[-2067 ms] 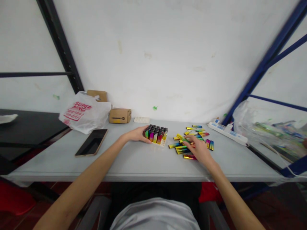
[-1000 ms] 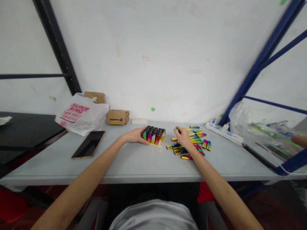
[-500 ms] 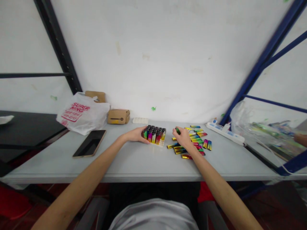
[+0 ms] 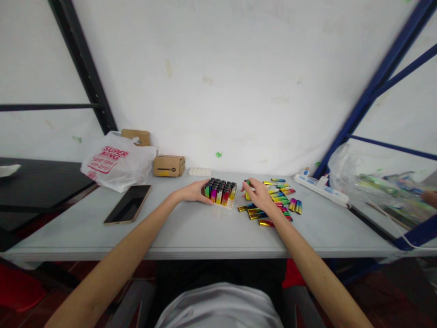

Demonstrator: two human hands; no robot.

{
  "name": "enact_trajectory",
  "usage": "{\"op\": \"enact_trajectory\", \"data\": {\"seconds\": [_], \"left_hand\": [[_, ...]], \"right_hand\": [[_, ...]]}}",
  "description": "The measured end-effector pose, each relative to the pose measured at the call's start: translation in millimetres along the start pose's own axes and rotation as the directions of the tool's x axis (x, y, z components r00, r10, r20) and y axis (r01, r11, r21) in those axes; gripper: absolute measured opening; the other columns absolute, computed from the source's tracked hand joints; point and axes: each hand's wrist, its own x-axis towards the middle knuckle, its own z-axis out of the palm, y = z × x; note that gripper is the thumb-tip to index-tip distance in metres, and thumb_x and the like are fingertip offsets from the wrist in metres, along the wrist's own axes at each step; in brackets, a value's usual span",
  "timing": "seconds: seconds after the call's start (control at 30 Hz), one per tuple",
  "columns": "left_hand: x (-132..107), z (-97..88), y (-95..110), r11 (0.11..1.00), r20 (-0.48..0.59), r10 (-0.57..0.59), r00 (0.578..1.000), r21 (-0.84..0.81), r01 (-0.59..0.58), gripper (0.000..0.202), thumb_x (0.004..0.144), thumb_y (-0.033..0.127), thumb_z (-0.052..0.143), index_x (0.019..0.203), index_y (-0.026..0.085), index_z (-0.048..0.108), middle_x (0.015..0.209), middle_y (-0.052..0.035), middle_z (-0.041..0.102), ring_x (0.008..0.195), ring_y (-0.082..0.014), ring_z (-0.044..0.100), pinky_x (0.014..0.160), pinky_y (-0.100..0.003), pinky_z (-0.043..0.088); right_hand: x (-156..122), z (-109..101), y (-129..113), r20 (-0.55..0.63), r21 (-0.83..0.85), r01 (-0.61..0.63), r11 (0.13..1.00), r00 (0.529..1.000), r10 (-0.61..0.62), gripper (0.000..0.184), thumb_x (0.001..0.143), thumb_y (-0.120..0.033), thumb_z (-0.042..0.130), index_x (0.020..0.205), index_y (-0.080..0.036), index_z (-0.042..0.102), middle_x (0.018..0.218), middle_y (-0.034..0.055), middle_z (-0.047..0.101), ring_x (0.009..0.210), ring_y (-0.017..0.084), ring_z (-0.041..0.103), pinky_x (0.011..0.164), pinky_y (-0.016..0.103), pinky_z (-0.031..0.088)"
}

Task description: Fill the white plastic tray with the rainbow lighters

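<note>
A white tray [image 4: 231, 204] packed with several upright rainbow-coloured lighters [image 4: 220, 190] stands mid-table. My left hand [image 4: 194, 192] grips the tray's left side, fingers curled round it. Just right of the tray, my right hand [image 4: 259, 195] pinches one lighter [image 4: 247, 191] upright, its top near the thumb. A loose pile of several more lighters [image 4: 280, 202] lies flat on the table under and to the right of that hand.
A phone [image 4: 128, 204] lies face up at the left, beside a white plastic bag [image 4: 118, 160] and a cardboard box [image 4: 169, 166]. A white power strip [image 4: 321, 189] sits at the right by a blue rack post. Another person's hand [image 4: 429, 197] shows at the far right edge.
My right hand picked a lighter out of the loose pile and carried it left toward the tray, turning it upright. My left hand stayed on the tray.
</note>
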Motion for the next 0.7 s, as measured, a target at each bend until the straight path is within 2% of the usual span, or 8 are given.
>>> {"op": "enact_trajectory", "data": {"seconds": [0.1, 0.23, 0.3, 0.43, 0.7], "left_hand": [[0.1, -0.1, -0.1, 1.000, 0.007, -0.001, 1.000, -0.010, 0.001, 0.088, 0.060, 0.055, 0.083, 0.134, 0.019, 0.050, 0.134, -0.0072, 0.062, 0.119, -0.0281, 0.059, 0.105, -0.037, 0.045], [0.3, 0.2, -1.7, 1.000, 0.000, -0.005, 1.000, 0.003, 0.005, 0.087, 0.060, 0.055, 0.084, 0.132, 0.019, 0.052, 0.133, -0.0075, 0.063, 0.117, -0.0283, 0.060, 0.103, -0.038, 0.046], [0.3, 0.5, -2.5, 1.000, 0.000, -0.001, 1.000, -0.001, 0.001, 0.086, 0.060, 0.055, 0.083, 0.131, 0.019, 0.053, 0.132, -0.0077, 0.063, 0.116, -0.0285, 0.060, 0.102, -0.038, 0.047], [0.4, 0.8, -2.7, 1.000, 0.003, 0.010, 1.000, -0.022, -0.010, 0.088, 0.060, 0.054, 0.084, 0.134, 0.019, 0.051, 0.132, -0.0071, 0.063, 0.118, -0.0285, 0.060, 0.103, -0.038, 0.046], [0.1, 0.8, -2.0, 1.000, -0.002, -0.006, 1.000, -0.011, 0.006, 0.088, 0.060, 0.052, 0.085, 0.134, 0.019, 0.051, 0.132, -0.0076, 0.063, 0.117, -0.0290, 0.060, 0.103, -0.039, 0.046]], "right_hand": [[0.4, 0.7, 1.4, -0.013, -0.090, 0.070, 0.993, 0.997, -0.072, 0.042, 0.098, -0.053, 0.042, 0.074, -0.021, 0.053, 0.075, 0.0039, 0.058, 0.069, 0.017, 0.054, 0.063, 0.027, 0.042], [-1.0, 2.7, 3.5, 0.075, -0.103, 0.037, 0.994, 0.997, -0.029, 0.043, 0.097, -0.053, 0.045, 0.068, -0.021, 0.050, 0.058, -0.0020, 0.052, 0.055, 0.014, 0.047, 0.058, 0.026, 0.037], [-1.9, 4.6, 3.7, 0.130, -0.030, 0.017, 0.999, 0.991, -0.013, 0.042, 0.096, -0.055, 0.048, 0.071, -0.021, 0.054, 0.059, -0.0018, 0.057, 0.056, 0.014, 0.052, 0.058, 0.026, 0.038], [-1.6, 10.2, 5.6, 0.220, 0.088, 0.008, 0.996, 0.975, -0.028, 0.035, 0.096, -0.053, 0.050, 0.090, -0.020, 0.063, 0.066, -0.0004, 0.066, 0.060, 0.016, 0.060, 0.061, 0.025, 0.042], [4.0, 18.2, 9.0, 0.272, -0.062, 0.128, 0.990, 0.956, -0.106, 0.031, 0.099, -0.050, 0.047, 0.092, -0.022, 0.058, 0.066, 0.0005, 0.064, 0.061, 0.018, 0.059, 0.061, 0.026, 0.039]]}}
